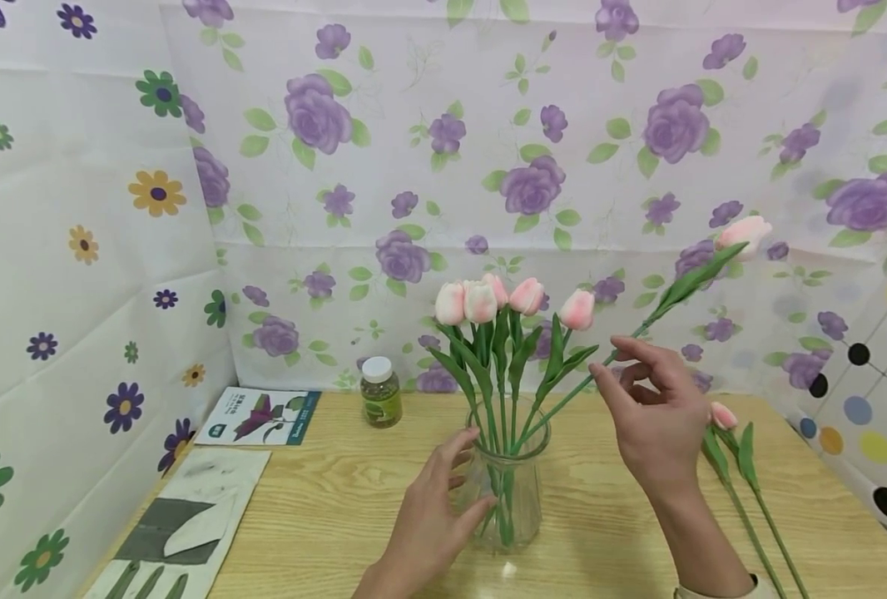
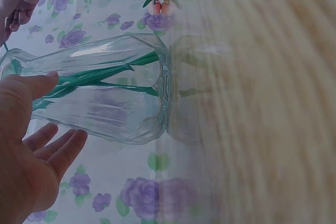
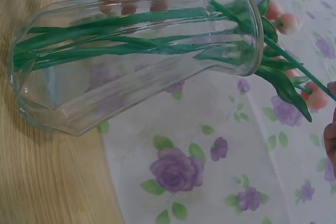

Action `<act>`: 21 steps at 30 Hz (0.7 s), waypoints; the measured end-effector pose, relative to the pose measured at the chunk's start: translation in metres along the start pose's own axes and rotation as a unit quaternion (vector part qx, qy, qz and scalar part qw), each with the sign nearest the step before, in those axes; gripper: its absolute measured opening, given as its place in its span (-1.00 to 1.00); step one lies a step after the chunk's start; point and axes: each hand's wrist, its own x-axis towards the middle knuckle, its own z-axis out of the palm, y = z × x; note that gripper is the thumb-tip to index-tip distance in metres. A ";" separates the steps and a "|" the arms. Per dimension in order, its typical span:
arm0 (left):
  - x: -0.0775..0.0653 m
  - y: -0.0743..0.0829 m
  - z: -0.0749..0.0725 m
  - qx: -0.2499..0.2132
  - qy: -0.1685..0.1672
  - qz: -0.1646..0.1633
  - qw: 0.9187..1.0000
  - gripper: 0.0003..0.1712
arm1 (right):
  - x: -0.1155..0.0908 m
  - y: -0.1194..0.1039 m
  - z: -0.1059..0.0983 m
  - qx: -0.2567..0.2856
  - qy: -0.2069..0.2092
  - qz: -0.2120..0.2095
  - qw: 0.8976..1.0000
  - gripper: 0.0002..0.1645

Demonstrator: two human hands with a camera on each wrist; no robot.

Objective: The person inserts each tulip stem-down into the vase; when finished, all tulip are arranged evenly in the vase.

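My right hand [image 1: 656, 416] pinches the green stem of a pale pink artificial tulip [image 1: 743, 235] between thumb and fingertips. The tulip leans far to the right, its bloom high and its lower stem inside the mouth of the clear glass vase [image 1: 522, 507]. Several other pink tulips [image 1: 479, 301] stand in the vase, their stems visible through the glass. At the vase's left side is my left hand [image 1: 432, 507], thumb and fingers spread and loosely bent, fingertips right at the glass. In the left wrist view, the left thumb [image 2: 39, 83] overlaps the vase's neck.
More tulips [image 1: 735, 474] lie on the wooden table [image 1: 316, 516] right of my right forearm. A small jar with a white lid [image 1: 380, 391] stands behind left of the vase. A printed booklet [image 1: 260, 416] and a picture sheet [image 1: 181, 524] lie along the left edge. Flowered cloth hangs behind.
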 end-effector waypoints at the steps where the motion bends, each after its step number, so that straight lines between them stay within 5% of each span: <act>1: 0.000 0.000 0.000 0.000 0.001 0.000 1.000 0.05 | 0.000 0.000 0.001 0.001 -0.005 -0.011 1.000 -0.57; 10: 0.000 -0.001 0.000 0.001 -0.001 -0.001 1.000 0.08 | -0.002 0.001 0.011 0.005 -0.036 -0.086 0.996 -0.52; 21: 0.001 0.000 0.000 0.000 -0.001 -0.003 1.000 0.07 | -0.004 0.003 0.015 -0.058 -0.092 -0.155 0.982 -0.45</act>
